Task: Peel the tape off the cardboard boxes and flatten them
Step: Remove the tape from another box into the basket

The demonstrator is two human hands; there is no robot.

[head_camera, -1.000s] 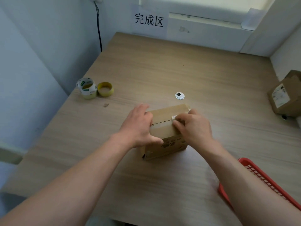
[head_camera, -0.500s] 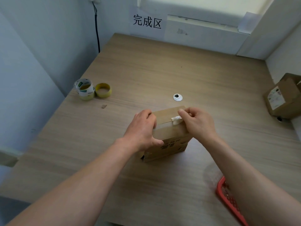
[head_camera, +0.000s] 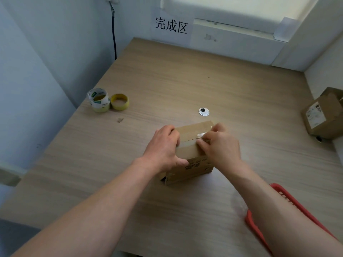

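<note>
cardboard box (head_camera: 187, 152) upright, tape (head_camera: 201, 135) along seam, left–right

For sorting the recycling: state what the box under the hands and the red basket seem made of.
The box: brown cardboard, matte, with folded flaps; glossy clear tape strip along its seam. The red basket: probably moulded plastic, judging by its smooth rim and slotted wall.

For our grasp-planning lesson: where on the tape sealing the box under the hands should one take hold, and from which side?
Pinch the tape at its whitish lifted end near the top's right edge, coming from the right, where the right hand is. Elsewhere the strip lies flat along the seam, offering no edge. The left hand braces the box on its left side.
</note>
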